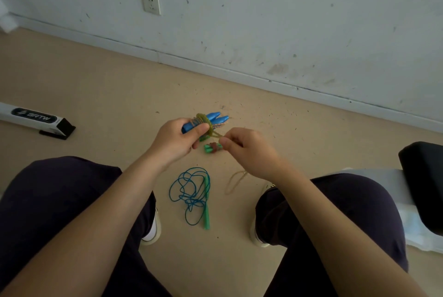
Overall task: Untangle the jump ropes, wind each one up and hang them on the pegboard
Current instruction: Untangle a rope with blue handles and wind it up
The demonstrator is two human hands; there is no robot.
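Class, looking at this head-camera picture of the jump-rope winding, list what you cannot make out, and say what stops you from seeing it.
- Pegboard: nowhere in the head view.
- Blue handles: near ends hidden inside the left hand.
- Yellow cord: its run from the right hand to the floor is hidden by that hand and wrist.
- Small green bundle: partly covered by both hands, too small to identify.
- Black object: cut off by the right edge.

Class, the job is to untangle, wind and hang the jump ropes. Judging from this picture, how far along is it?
Done: one wound bundle with green handles lies on the floor. In hand: the left hand grips two blue handles while the right hand pinches the yellowish cord being wrapped round them. Left: the loose blue cord with a green handle needs winding; no pegboard is visible.
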